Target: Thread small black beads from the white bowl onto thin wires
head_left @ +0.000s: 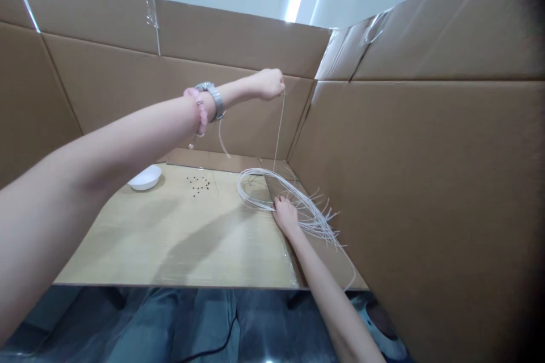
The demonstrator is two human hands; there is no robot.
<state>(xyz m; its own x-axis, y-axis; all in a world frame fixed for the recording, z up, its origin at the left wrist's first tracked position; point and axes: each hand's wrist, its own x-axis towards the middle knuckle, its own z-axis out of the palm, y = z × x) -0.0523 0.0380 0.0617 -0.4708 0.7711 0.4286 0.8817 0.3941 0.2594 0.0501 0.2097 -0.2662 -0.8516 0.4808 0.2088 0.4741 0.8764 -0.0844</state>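
Observation:
My left hand (pixel 271 84) is raised high in front of the back cardboard wall, its fingers closed on one thin white strand (pixel 279 130) that runs down to the bundle. A loose looped bundle of white strands (pixel 315 212) lies at the right side of the table, its cut ends fanned out to the right. My right hand (pixel 285 212) is low at the bundle's near edge, fingers bent round some of its strands. A watch (pixel 215 100) and a pink bracelet (pixel 201 113) are on the left wrist.
On the pale table (pixel 204 249) a white bowl (pixel 145 178) stands at the back left. Several small dark beads (pixel 200 186) lie scattered right of it. Tall cardboard walls (pixel 426 170) enclose the back and sides. Another strand's end hangs below the left wrist.

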